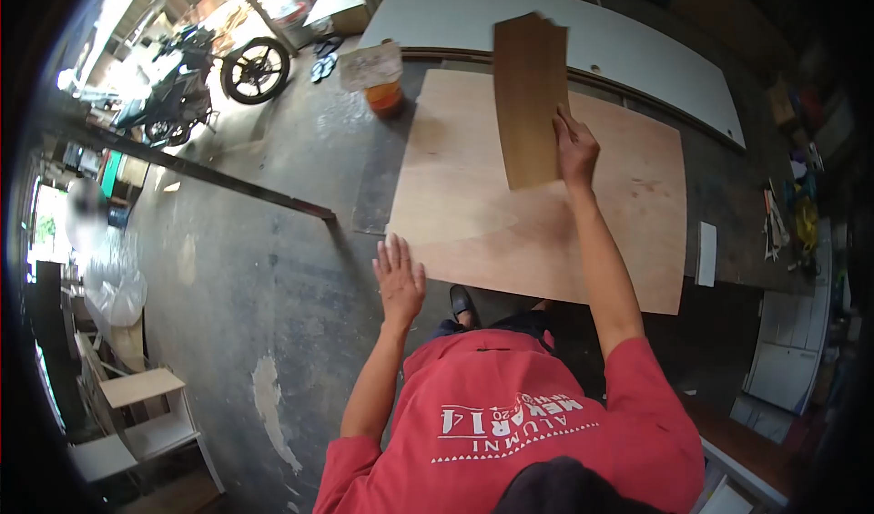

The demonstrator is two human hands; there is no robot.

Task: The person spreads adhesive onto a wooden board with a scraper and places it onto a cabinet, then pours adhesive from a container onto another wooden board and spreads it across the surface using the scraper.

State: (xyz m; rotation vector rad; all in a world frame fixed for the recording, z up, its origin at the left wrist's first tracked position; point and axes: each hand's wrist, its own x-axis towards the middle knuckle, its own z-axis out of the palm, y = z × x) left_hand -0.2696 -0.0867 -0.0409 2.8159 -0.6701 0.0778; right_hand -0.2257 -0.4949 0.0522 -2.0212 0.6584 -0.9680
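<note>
My right hand (577,150) grips the right edge of a thin brown sheet (531,95), which looks like veneer or thin plywood. Its far end is uneven. The sheet is raised over a large pale plywood panel (455,177), hiding part of it. At the panel's near left corner, my left hand (401,282) has its fingers stretched out. The fingertips are at the edge, though whether they press on it I cannot tell. Reddish marks show on the panel's right part.
Behind the panel lies a long white board (455,18). An orange container (385,100) with a flat piece on top stands at the far left. A metal bar (246,179) crosses the left side. A small white strip (706,254) lies at right. A motorcycle (182,86) stands farther back.
</note>
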